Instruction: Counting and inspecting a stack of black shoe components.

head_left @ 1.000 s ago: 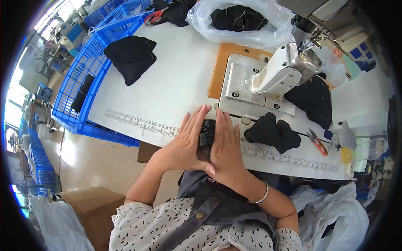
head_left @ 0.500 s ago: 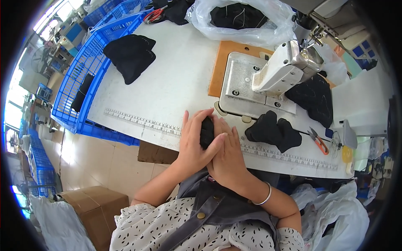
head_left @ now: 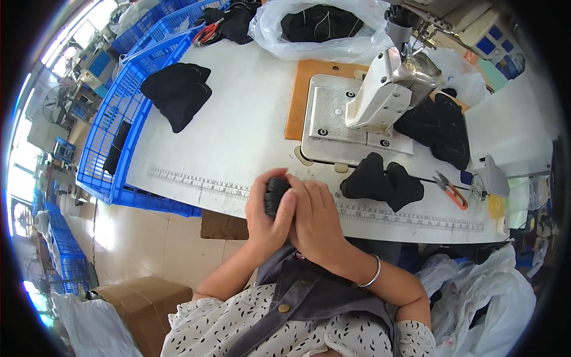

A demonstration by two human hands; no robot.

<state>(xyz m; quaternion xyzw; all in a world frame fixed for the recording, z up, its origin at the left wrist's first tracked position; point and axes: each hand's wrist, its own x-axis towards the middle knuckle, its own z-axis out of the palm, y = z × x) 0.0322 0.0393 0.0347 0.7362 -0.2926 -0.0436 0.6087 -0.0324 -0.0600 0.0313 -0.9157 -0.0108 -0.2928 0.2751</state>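
Note:
Both hands meet above the table's front edge. My left hand [head_left: 260,221] curls round a black bundle [head_left: 275,194] that looks ribbed, like many thin layers stacked together; its exact kind I cannot make out. Against its right side presses my right hand [head_left: 317,217], fingers together and bent, partly covering the bundle. A silver bangle circles the right wrist. Just right of the hands lies a folded black fabric piece [head_left: 380,183] on the white table [head_left: 238,119], over a printed ruler strip [head_left: 410,218].
A sewing machine [head_left: 377,98] stands behind the hands. Orange-handled thread snips [head_left: 453,193] lie at right. Black fabric pieces rest at left [head_left: 176,94] and beside the machine [head_left: 437,128]. A blue crate [head_left: 119,181] borders the table's left; a plastic bag [head_left: 267,33] sits at the back.
Both hands have drawn slightly left and closer around the black bundle, which has turned so its ribbed layers show. My right fingers have bent. The whole view has shifted a little.

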